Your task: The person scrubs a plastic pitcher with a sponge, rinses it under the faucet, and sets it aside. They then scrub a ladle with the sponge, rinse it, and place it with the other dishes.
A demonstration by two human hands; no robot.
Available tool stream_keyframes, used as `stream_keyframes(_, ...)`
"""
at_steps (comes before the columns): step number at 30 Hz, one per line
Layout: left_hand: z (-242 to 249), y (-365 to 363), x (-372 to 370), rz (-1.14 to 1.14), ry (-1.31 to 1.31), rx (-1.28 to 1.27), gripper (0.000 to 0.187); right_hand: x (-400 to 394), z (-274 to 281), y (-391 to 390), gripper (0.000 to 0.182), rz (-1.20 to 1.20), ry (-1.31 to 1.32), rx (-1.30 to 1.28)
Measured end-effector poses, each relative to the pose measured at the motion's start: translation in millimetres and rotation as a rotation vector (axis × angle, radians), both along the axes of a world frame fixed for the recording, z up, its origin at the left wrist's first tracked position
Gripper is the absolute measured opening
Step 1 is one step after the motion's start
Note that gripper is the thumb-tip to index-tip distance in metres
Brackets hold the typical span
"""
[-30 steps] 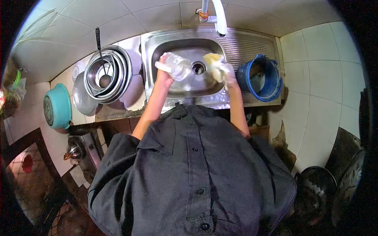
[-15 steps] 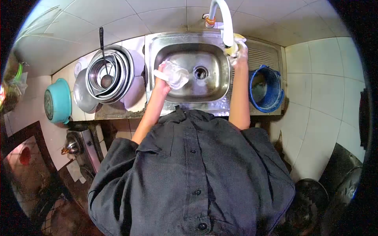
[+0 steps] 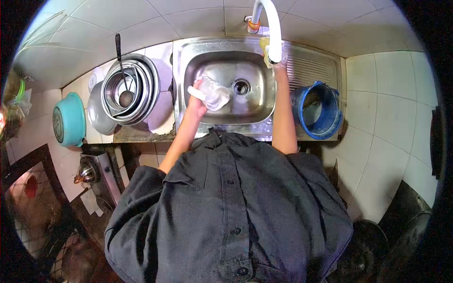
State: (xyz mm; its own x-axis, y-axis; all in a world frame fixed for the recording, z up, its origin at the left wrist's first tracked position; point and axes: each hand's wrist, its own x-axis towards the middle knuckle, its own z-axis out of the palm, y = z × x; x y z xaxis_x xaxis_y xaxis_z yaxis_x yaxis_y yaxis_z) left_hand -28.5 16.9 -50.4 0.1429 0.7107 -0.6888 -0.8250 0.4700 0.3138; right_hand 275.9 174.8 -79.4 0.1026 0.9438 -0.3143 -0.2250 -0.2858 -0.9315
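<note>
On your left, the tiled counter (image 3: pixel 162 111) carried 1 stack of nested metal bowls (image 3: pixel 153 89), with 1 round grey piece (image 3: pixel 97 115) just beside it. On your right, 1 blue bucket (image 3: pixel 302 113) sat on the ribbed drainboard (image 3: pixel 314 70) beside the steel sink (image 3: pixel 236 111).

Right hand (image 3: pixel 282 62) partly hidden behind faucet (image 3: pixel 274 30); yellow item (image 3: pixel 264 45) partly covered too.
</note>
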Motion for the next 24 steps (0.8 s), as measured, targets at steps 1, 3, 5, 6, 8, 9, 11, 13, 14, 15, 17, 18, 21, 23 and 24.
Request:
stream_keyframes(1,-2,-2,1,-0.02,-0.007,-0.014,0.045,3,-20,18,0.028,-0.003,-0.012,0.033)
stream_keyframes(3,-3,-1,2,-0.025,0.002,-0.008,0.044,5,-41,2,0.028,-0.006,-0.036,0.112)
stream_keyframes(5,-4,-1,0,-0.023,0.013,-0.004,0.044,5,-71,22,0.028,-0.002,-0.057,0.191)
stream_keyframes(6,-4,-1,1,-0.025,0.005,0.025,0.044,13,-86,23,0.029,0.114,-0.017,0.235)
stream_keyframes(8,-5,-1,-1,-0.022,-0.002,0.049,0.044,38,-160,-22,0.028,0.067,-0.128,0.269)
stream_keyframes(9,-3,0,-1,-0.017,-0.009,0.037,0.045,26,-214,58,0.028,0.019,-0.241,0.305)
stream_keyframes(11,-1,-3,-2,-0.008,-0.02,0.011,0.046,-11,-112,1,0.033,-0.115,0.01,0.225)
stream_keyframes(13,7,-3,-3,-0.01,-0.026,0.014,0.048,-30,-64,-25,0.038,0.154,0.394,-0.152)
stream_keyframes(14,1,-4,-5,-0.009,-0.001,0.017,0.053,-37,-85,-37,0.043,0.227,0.616,-0.268)
stream_keyframes(15,-3,-7,-7,-0.008,0.001,0.012,0.053,-57,-55,-58,0.05,0.171,0.378,-0.391)
stream_keyframes(17,-6,-11,-11,-0.018,-0.007,0.021,0.055,-81,-39,-98,0.044,0.084,0.427,-0.444)
stream_keyframes(18,-7,-13,-12,-0.019,-0.006,0.016,0.055,-87,-52,-99,0.041,0.194,0.366,-0.513)
stream_keyframes(21,-8,-13,-13,-0.009,0.056,-0.014,0.056,-92,-109,-94,0.042,0.266,0.429,-0.597)
stream_keyframes(23,-12,-13,-14,-0.005,0.031,-0.035,0.057,-93,-112,-94,0.04,0.228,0.555,-0.611)
stream_keyframes(24,-13,-14,-14,-0.008,0.031,-0.034,0.057,-93,-113,-92,0.04,0.167,0.53,-0.606)
